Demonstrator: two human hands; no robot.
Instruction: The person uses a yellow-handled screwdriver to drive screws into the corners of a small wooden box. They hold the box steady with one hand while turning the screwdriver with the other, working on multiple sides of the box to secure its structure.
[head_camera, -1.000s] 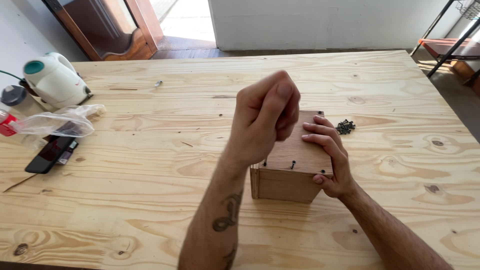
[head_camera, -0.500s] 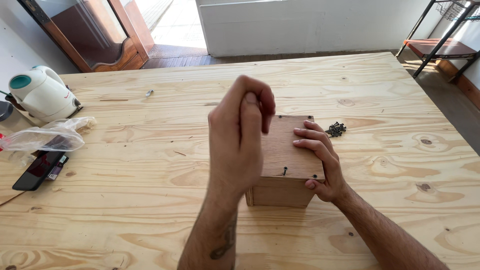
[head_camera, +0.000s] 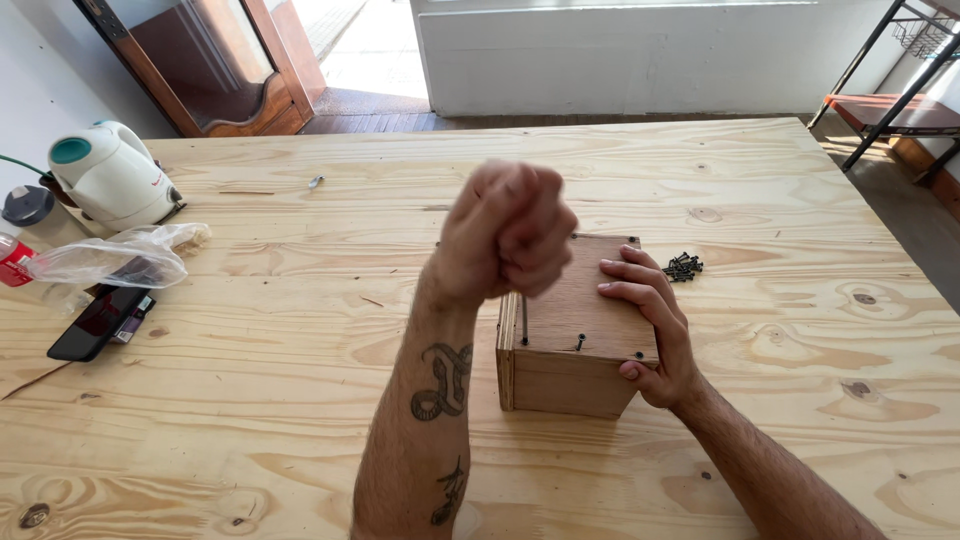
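Observation:
A small brown wooden box (head_camera: 575, 335) stands on the plywood table (head_camera: 300, 330), with dark screws sticking up from its lid near the front edge. My right hand (head_camera: 650, 320) lies flat on the lid's right side and grips the box's right wall. Raised above the box's left part, my left hand (head_camera: 510, 235) is closed into a blurred fist; whether it holds anything I cannot tell. A little heap of black screws (head_camera: 683, 266) lies on the table just right of the box.
At the left edge sit a white electric kettle (head_camera: 110, 180), a clear plastic bag (head_camera: 105, 260) and a black phone (head_camera: 95, 322). A lone screw (head_camera: 314, 182) lies far back. A wooden door (head_camera: 200, 60) and a black metal shelf (head_camera: 890, 90) stand beyond the table.
My left fist has shifted a little and stays raised over the box. The right hand keeps its place on the lid. The view has tilted slightly.

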